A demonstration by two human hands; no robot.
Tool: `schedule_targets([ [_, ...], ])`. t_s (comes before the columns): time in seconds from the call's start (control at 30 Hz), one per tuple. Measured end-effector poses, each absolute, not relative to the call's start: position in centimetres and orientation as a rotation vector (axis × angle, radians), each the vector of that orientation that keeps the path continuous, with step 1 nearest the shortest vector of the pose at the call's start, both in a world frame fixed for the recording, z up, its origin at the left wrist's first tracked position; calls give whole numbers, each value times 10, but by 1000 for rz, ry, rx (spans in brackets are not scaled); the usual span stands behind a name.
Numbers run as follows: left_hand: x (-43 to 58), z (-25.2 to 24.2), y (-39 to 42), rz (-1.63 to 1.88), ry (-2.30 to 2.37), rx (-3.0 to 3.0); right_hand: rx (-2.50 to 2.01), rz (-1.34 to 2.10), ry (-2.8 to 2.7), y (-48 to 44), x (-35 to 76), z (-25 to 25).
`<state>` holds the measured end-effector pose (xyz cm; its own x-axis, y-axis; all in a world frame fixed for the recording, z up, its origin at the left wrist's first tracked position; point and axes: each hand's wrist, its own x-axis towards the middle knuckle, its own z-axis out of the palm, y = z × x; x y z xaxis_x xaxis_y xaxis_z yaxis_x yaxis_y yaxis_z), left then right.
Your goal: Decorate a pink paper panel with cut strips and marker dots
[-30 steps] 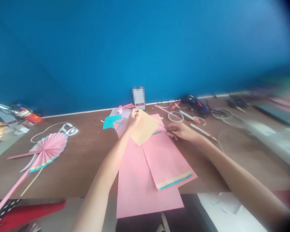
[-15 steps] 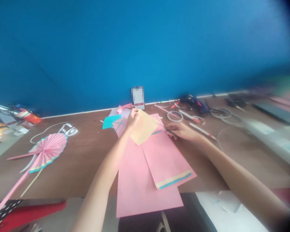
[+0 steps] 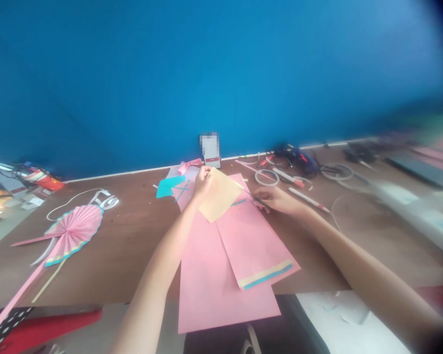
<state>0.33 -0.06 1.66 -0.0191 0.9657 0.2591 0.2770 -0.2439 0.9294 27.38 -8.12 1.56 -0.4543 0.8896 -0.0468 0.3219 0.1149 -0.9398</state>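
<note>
My left hand [image 3: 204, 181] pinches the upper left edge of a pale yellow sheet of paper [image 3: 217, 196] and holds it above the table. In my right hand [image 3: 268, 195] is a pair of scissors [image 3: 256, 199], fingers closed round the handles. The blades point left toward the yellow paper's right edge; whether they touch it is hard to tell. Below lie two overlapping pink sheets; the lower pink sheet [image 3: 206, 290] hangs over the table's front edge. The upper pink sheet [image 3: 260, 241] carries a yellow and a blue strip [image 3: 268, 276] along its near end.
A pleated pink paper fan [image 3: 76, 228] lies at left. Blue paper scraps [image 3: 170, 187] and a phone-like object [image 3: 210, 150] with a blurred screen are at the back. Tape rings [image 3: 267, 177], a white pencil-shaped stick [image 3: 309, 199], cables and a power strip [image 3: 413, 201] lie right.
Almost nothing differs. The yellow paper and both hands keep their places, and the scissors have shifted only very slightly against the paper's edge.
</note>
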Motion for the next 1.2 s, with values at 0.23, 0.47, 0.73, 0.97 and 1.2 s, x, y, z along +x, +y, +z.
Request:
schedule_targets([
  [0.23,2,16,-2,1317,1302,1614,-1165,1352,-1876,-84,274,22],
  [0.47,3,17,-2,1353,1308,1615,-1148,1359,-1894,-85,273,23],
  [0.73,4,21,-5,1331,1327,1621,-1252,1339,-1871,-87,272,25],
  [0.97,4,22,-7,1321,1333,1594,-1233,1349,-1874,-85,272,22],
  [1.2,6,25,-11,1328,1345,1590,-1234,1340,-1859,-86,275,22],
])
